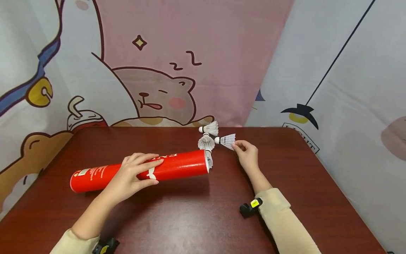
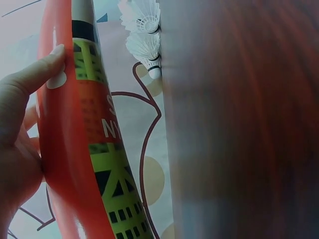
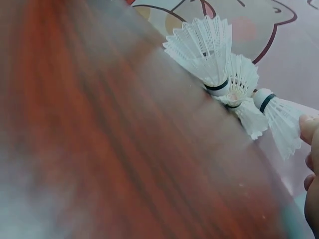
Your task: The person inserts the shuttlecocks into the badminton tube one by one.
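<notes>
My left hand (image 1: 131,173) grips a red shuttlecock tube (image 1: 180,165) from above, fingers over the top and thumb along the near side. The tube lies slantwise over the table, its right end higher than its left and facing the shuttlecocks. My right hand (image 1: 248,157) pinches a white shuttlecock (image 1: 226,141) by its feather edge, cork pointing left. Beside it are a shuttlecock (image 1: 211,128) at the back and another (image 1: 206,142) with its skirt toward me. A further shuttlecock (image 1: 210,160) is partly hidden behind the tube's right end.
All of this is on a dark red-brown wooden table (image 1: 285,169). A cartoon-printed cloth (image 1: 228,63) hangs along the table's back edge and sides. Each wrist wears a small black camera; the right one (image 1: 248,209) sits by the cuff.
</notes>
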`<action>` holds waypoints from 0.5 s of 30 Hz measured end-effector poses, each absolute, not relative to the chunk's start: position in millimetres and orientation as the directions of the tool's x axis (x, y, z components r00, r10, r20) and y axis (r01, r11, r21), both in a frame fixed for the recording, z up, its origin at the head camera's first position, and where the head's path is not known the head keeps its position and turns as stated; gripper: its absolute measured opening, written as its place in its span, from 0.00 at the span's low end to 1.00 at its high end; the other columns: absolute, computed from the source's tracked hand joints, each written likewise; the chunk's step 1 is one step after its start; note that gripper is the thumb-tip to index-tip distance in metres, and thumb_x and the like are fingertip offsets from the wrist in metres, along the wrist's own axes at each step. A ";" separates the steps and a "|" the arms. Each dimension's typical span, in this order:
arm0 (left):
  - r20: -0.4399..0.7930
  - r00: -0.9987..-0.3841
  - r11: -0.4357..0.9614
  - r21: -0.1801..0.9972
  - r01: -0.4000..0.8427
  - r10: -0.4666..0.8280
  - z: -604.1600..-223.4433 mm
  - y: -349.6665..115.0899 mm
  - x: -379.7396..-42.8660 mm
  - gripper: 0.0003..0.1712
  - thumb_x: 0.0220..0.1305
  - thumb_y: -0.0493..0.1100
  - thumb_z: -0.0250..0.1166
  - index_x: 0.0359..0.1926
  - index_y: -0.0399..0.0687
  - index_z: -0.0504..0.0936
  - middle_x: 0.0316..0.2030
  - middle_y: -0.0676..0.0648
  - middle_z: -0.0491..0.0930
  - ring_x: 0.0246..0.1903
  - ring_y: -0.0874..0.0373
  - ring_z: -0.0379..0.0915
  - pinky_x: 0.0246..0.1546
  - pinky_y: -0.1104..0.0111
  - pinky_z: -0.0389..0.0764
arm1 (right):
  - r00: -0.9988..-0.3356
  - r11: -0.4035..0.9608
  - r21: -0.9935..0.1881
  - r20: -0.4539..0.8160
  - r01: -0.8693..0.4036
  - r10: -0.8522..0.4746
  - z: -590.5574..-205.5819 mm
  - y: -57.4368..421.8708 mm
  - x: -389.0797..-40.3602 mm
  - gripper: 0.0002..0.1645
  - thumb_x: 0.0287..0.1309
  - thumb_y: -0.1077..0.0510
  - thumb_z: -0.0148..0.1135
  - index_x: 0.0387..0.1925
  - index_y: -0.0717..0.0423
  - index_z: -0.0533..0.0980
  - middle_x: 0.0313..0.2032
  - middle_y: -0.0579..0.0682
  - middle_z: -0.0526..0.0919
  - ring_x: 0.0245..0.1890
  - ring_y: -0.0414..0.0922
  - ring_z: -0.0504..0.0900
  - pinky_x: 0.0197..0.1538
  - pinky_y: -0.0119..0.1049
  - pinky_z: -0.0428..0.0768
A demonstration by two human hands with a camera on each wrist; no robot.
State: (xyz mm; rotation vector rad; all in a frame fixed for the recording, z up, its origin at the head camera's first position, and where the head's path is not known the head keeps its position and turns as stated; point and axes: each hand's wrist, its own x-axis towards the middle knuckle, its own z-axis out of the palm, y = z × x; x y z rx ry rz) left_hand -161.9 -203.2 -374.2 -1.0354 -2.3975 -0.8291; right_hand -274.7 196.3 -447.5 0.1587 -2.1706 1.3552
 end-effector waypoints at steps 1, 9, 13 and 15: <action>0.561 -0.648 0.553 0.360 0.752 0.516 -374.0 -203.3 -161.9 0.38 0.45 0.50 0.78 0.60 0.59 0.78 0.57 0.49 0.74 0.53 0.53 0.66 0.48 0.52 0.59 | -0.820 0.471 -0.784 0.539 -0.405 0.193 -445.3 196.4 -271.7 0.05 0.51 0.65 0.71 0.30 0.65 0.83 0.23 0.55 0.81 0.21 0.40 0.71 0.24 0.24 0.67; 0.569 -0.655 0.573 0.352 0.740 0.497 -373.1 -205.9 -161.0 0.41 0.39 0.44 0.80 0.60 0.58 0.78 0.57 0.48 0.74 0.52 0.54 0.65 0.47 0.52 0.59 | -0.747 0.384 -0.726 0.653 -0.570 0.127 -413.3 189.5 -247.2 0.03 0.48 0.74 0.69 0.28 0.69 0.81 0.24 0.60 0.80 0.20 0.39 0.69 0.23 0.24 0.65; 0.580 -0.654 0.579 0.347 0.738 0.486 -372.1 -207.8 -161.1 0.42 0.38 0.42 0.81 0.60 0.57 0.78 0.57 0.49 0.74 0.52 0.54 0.66 0.47 0.52 0.59 | -0.718 0.337 -0.699 0.691 -0.631 0.087 -385.2 180.9 -228.3 0.05 0.46 0.78 0.67 0.27 0.73 0.79 0.26 0.65 0.79 0.20 0.40 0.69 0.24 0.25 0.65; 0.584 -0.653 0.582 0.344 0.737 0.482 -371.4 -208.8 -161.5 0.42 0.38 0.42 0.81 0.60 0.57 0.78 0.57 0.49 0.74 0.52 0.54 0.65 0.48 0.52 0.59 | -0.710 0.306 -0.693 0.701 -0.653 0.073 -373.9 178.6 -222.1 0.05 0.45 0.79 0.66 0.27 0.74 0.78 0.26 0.65 0.79 0.21 0.38 0.69 0.25 0.24 0.66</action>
